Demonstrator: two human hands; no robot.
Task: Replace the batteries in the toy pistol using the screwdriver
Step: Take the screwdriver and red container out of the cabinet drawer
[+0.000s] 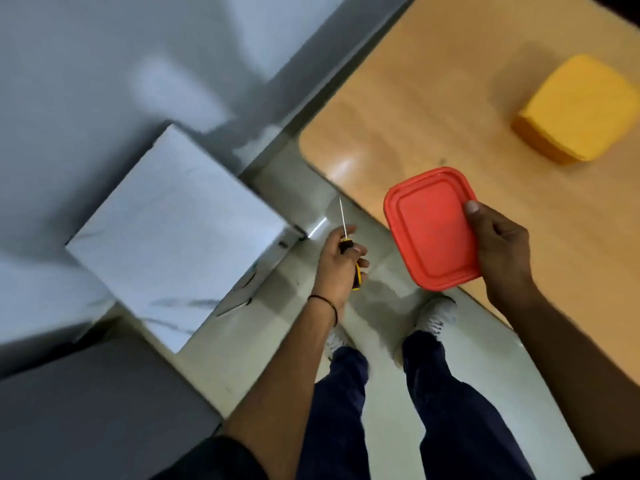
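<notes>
Here, seen from above:

- The left hand (337,263) grips the screwdriver (345,244) with its fingers curled round the black and yellow handle; the thin metal shaft sticks out past the fingers and points away from the body.
- That hand and the screwdriver hang over the pale floor (381,296), just beside the rounded corner of the tabletop (433,109) and not touching it.
- A thin black band (325,303) circles the left wrist.
- The right hand (498,247) holds a red lid (429,230) by its right edge, thumb on the upper face and fingers underneath. The lid is tilted and sticks out to the left, towards the other hand, across the near edge of the tabletop.
- The two hands are apart, with the lid reaching into the gap between them.
- Well beyond the right hand, a yellow box (575,109) sits on the wooden tabletop.
- To the left of the left hand stands a large white box (176,233), blurred.
- Below the hands are dark trousers (450,393) and light shoes (436,315) standing on the floor.
</notes>
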